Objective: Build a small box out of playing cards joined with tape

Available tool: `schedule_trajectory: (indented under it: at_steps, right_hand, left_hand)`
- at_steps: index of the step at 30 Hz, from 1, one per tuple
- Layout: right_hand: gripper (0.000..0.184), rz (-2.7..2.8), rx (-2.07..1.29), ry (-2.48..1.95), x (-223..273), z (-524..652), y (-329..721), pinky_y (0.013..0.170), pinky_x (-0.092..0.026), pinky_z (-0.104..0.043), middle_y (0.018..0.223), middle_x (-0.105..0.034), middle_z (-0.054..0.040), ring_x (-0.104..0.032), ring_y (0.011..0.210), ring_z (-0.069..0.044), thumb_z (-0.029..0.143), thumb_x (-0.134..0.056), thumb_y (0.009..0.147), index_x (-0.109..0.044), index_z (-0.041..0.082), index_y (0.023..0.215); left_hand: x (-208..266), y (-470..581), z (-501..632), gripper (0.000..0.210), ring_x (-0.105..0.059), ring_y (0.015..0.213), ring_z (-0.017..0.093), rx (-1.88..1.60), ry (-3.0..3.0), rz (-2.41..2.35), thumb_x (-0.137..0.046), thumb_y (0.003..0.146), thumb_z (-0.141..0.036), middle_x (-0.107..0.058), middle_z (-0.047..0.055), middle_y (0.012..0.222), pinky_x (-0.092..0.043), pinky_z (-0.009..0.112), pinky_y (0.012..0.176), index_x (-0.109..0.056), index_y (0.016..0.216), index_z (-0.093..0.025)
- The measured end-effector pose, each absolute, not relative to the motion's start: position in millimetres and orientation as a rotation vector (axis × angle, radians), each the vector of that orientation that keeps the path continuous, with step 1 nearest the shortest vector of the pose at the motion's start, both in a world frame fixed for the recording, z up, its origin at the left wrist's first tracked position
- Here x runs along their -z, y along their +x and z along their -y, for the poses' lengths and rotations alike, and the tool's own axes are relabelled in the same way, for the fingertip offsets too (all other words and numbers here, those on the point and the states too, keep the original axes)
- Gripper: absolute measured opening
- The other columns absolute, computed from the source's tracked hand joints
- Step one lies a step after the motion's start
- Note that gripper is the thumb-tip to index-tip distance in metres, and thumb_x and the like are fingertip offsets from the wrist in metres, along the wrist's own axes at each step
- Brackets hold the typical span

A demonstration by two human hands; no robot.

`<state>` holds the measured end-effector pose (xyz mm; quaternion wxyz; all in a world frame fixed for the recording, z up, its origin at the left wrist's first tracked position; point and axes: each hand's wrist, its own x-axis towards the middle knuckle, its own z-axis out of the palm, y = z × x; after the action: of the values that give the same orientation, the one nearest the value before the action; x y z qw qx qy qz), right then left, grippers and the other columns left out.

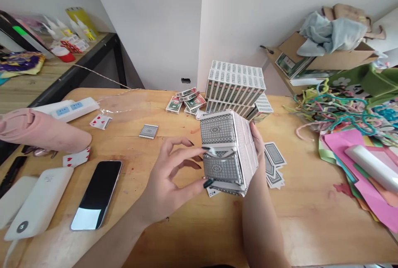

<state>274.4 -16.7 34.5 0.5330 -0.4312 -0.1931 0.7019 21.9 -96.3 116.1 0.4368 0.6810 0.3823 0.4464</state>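
Note:
A box built from playing cards (219, 131) with grey patterned backs is held up above the table, tilted. Its front shows an upper panel and a lower drawer front (225, 172) with a curved paper strip across it. My left hand (171, 177) has index fingertip and thumb at the top and bottom edges of that drawer front, the other fingers curled beside it. Around the box's right side my right hand (256, 139) is wrapped, its fingers mostly hidden behind. Loose grey-backed cards (274, 155) lie right of the box; another small card piece (149, 131) lies to the left.
Stacked card packs (234, 83) stand behind the box, beside several loose packs (194, 101). At left are a phone (98, 193), a power bank (40, 201), a pink bottle (46, 131) and a power strip (74, 108). Coloured paper (357, 164) and pipe cleaners (336, 110) lie at right.

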Motion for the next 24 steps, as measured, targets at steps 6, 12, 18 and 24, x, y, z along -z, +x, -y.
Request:
schedule_trajectory:
  at_steps: [6, 12, 18, 24]
  right_hand:
    - [0.042, 0.529, -1.734, -0.991, -24, 12, 274, 0.083, -0.056, -0.039, 0.103, -0.073, 0.0009, -0.066, 0.103, -0.023, 0.057, -0.054, 0.080, -0.065, 0.028, 0.108]
    - [0.038, 0.502, -1.706, -0.978, -19, 10, 273, 0.083, -0.056, -0.039, 0.100, -0.074, 0.0014, -0.067, 0.102, -0.024, 0.055, -0.059, 0.079, -0.066, 0.028, 0.105]
    - [0.035, 0.510, -1.698, -0.943, -25, 14, 261, 0.082, -0.056, -0.036, 0.103, -0.073, 0.0025, -0.067, 0.100, -0.020, 0.055, -0.054, 0.082, -0.066, 0.028, 0.102]
    - [0.041, 0.554, -1.672, -0.983, -24, 11, 256, 0.080, -0.056, -0.037, 0.100, -0.073, 0.0021, -0.067, 0.099, -0.022, 0.060, -0.055, 0.078, -0.065, 0.029, 0.104]
  left_hand:
    - [-114, 31, 100, 0.042, -0.069, 0.091, 0.018, -1.077, 1.333, -0.806, -0.068, 0.076, -0.012, -0.070, 0.005, 0.100, -0.060, 0.030, 0.081, -0.057, 0.115, -0.025]
    - [-118, 32, 99, 0.038, -0.072, 0.074, 0.016, -1.112, 1.299, -0.856, -0.074, 0.067, -0.007, -0.076, 0.003, 0.086, -0.062, 0.024, 0.068, -0.062, 0.101, -0.020]
    - [-116, 35, 101, 0.038, -0.073, 0.070, 0.020, -1.144, 1.345, -0.841, -0.075, 0.063, -0.007, -0.077, 0.005, 0.084, -0.064, 0.027, 0.067, -0.067, 0.099, -0.017]
    - [-121, 34, 99, 0.040, -0.073, 0.068, 0.019, -1.221, 1.508, -0.851, -0.074, 0.063, -0.004, -0.076, 0.004, 0.087, -0.065, 0.029, 0.065, -0.070, 0.099, -0.020]
